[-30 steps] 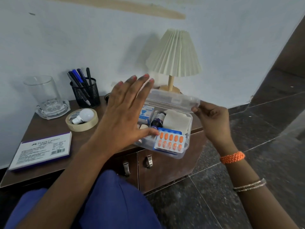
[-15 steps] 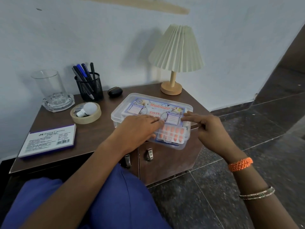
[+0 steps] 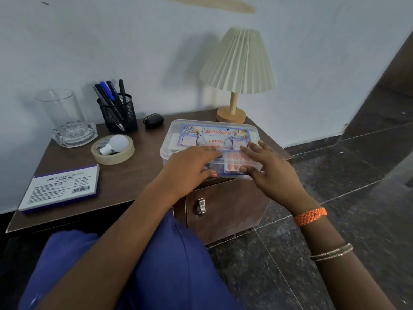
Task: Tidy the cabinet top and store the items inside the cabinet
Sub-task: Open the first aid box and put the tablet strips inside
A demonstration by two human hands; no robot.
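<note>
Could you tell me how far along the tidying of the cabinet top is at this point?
Done: the first-aid box has its lid down. In hand: the left hand and right hand press flat on that lid. Left: nothing looks stored yet. The box, stamp pad, tape roll with a bulb inside it, pen holder, glass and black case all sit on the cabinet, whose visible door is shut.

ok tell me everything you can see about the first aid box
The first aid box is a clear plastic rectangle with rounded corners, lid shut, lying flat at the right front of the cabinet top, in front of the lamp. A printed label with "FIRST" in red shows through the lid, and a strip of orange tablets lies near the front edge. The left hand and right hand press flat on its front.
</note>
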